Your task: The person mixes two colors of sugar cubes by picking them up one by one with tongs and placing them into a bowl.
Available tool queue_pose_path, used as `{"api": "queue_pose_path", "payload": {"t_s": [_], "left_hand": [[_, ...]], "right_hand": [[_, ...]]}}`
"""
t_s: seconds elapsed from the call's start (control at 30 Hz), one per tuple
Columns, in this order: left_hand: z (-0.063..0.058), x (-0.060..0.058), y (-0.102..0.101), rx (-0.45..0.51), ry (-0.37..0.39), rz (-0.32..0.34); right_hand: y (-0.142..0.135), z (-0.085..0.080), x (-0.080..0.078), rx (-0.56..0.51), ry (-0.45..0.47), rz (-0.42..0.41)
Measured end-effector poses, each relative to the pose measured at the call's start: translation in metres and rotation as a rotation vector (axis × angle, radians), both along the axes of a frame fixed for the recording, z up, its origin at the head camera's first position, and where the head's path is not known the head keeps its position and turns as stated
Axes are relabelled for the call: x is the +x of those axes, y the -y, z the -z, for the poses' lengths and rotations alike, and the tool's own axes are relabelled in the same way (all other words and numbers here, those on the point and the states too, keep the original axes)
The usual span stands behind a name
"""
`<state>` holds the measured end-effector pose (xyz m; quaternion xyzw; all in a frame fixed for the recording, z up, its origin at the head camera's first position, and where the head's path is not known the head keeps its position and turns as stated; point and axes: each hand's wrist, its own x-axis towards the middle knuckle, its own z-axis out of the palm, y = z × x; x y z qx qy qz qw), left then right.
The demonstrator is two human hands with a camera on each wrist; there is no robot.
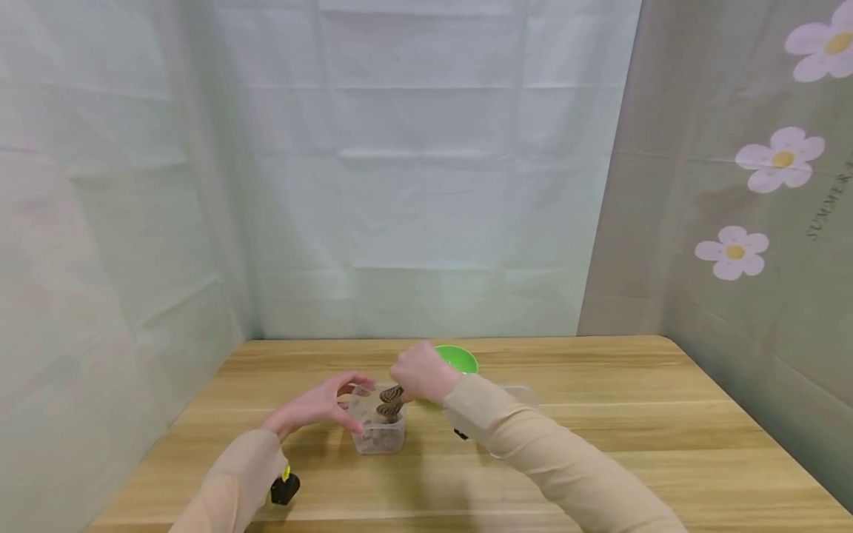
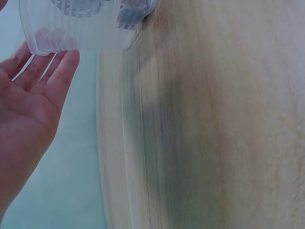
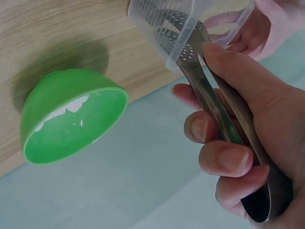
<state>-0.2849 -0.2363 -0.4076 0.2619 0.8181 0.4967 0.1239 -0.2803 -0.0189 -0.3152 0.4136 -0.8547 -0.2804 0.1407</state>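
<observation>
A clear plastic container (image 1: 380, 438) stands on the table with small brownish pieces in its bottom. My left hand (image 1: 320, 406) holds it from the left, thumb at the near side and fingers at the far side. In my right hand (image 3: 257, 119) is a pair of metal tongs (image 3: 209, 102), gripped along both arms. Their perforated heads (image 1: 390, 409) reach down inside the container; whether they pinch a piece I cannot tell. Just behind the right hand sits a green bowl (image 3: 71, 124), with something white along its inside.
A transparent plastic piece (image 1: 523, 394) lies on the wooden table (image 1: 633, 444), partly behind the right forearm. Beside the left wrist shows a small black object (image 1: 284, 488) with a yellow bit. Cloth curtains (image 1: 426, 185) enclose the table at back and sides.
</observation>
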Motion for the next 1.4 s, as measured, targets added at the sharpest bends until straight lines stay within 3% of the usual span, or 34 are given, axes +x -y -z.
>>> {"api": "queue_pose_path", "payload": {"t_s": [0.47,0.67,0.93,1.27,1.4], "left_hand": [[-0.001,0.001,-0.001,-0.008,-0.022,0.01],[-0.001,0.002,-0.002,-0.008,-0.004,0.006],[-0.003,0.003,-0.002,0.012,0.005,-0.001],[-0.002,0.002,-0.004,0.004,0.007,-0.011],[-0.002,0.003,-0.004,0.003,0.008,-0.016]], "right_hand": [[0.013,0.006,-0.003,0.07,0.007,0.055],[0.005,0.005,-0.006,0.019,0.031,-0.019],[-0.015,-0.002,-0.011,-0.16,0.202,-0.097],[-0.038,-0.003,-0.019,-0.35,0.456,-0.07],[-0.043,-0.001,-0.023,-0.401,0.538,-0.103]]}}
